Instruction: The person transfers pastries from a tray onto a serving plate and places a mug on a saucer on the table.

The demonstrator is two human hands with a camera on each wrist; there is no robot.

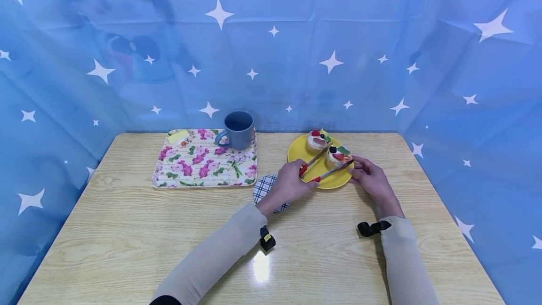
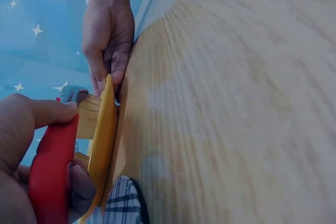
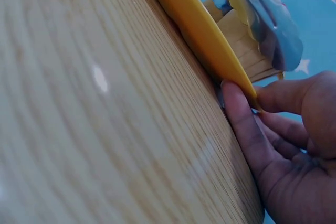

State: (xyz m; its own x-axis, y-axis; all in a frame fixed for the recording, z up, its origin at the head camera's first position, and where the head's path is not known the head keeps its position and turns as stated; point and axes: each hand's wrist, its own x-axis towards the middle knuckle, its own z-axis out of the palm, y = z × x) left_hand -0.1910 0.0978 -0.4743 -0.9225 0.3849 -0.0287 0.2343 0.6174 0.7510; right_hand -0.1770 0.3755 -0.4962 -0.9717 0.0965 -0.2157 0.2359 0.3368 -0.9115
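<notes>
My left hand (image 1: 292, 180) grips a pair of tongs by the red handle (image 2: 52, 171). Their two metal arms are spread on either side of the nearer fruit-topped cupcake (image 1: 338, 156), which sits on a yellow plate (image 1: 332, 183). Whether the tips press on it, I cannot tell. A second cupcake (image 1: 316, 140) with cream and berries stands behind it on the same plate. At the plate's right rim, my right hand (image 1: 372, 180) pinches the edge between thumb and fingers, as the right wrist view (image 3: 294, 150) shows on that hand.
Left of the plate lies a round checked coaster (image 1: 263, 186), partly under my left forearm. A flowered tray (image 1: 190, 175) at the back left bears a blue mug (image 1: 240, 133) and a small pale yellow item (image 1: 179, 137). A starry blue curtain (image 1: 271, 79) hangs behind the wooden table (image 1: 148, 239).
</notes>
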